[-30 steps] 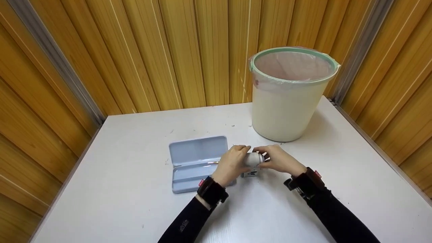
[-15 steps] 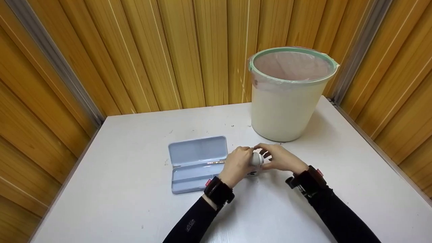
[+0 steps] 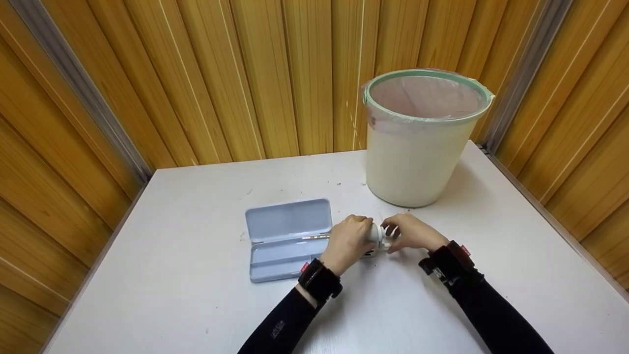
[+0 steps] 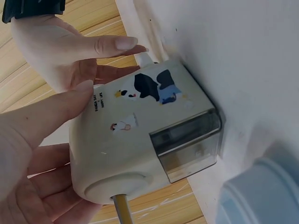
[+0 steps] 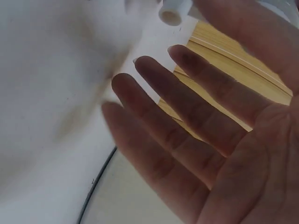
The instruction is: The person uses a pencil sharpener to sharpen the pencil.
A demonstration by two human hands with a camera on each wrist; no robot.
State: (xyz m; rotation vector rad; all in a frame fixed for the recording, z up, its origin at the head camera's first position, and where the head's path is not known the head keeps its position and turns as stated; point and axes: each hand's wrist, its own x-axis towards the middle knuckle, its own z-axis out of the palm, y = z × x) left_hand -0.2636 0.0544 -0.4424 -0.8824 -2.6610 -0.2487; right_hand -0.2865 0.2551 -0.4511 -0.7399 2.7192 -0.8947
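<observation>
A white crank pencil sharpener (image 4: 121, 144) with cartoon stickers and a clear shavings drawer fills the left wrist view. My left hand (image 3: 348, 242) grips it, thumb along one side and fingers round the other. A pencil (image 4: 122, 210) sticks out of its front hole. At the opposite end, my right hand (image 3: 413, 232) is beside the white crank knob (image 5: 172, 13). Its fingers (image 5: 201, 116) are spread and relaxed, with the thumb close to the knob; whether they touch is unclear.
A light blue pencil case (image 3: 287, 219) lies with its lid raised, left of the sharpener, and a thin stick (image 3: 314, 237) shows over it. Behind on the right stands a cream bucket (image 3: 415, 162) lined with a clear bag. Wood-patterned walls enclose the white table (image 3: 186, 265).
My left hand has shifted slightly right along the sharpener. My right hand's fingers have moved away from its end and lower, beside the crank.
</observation>
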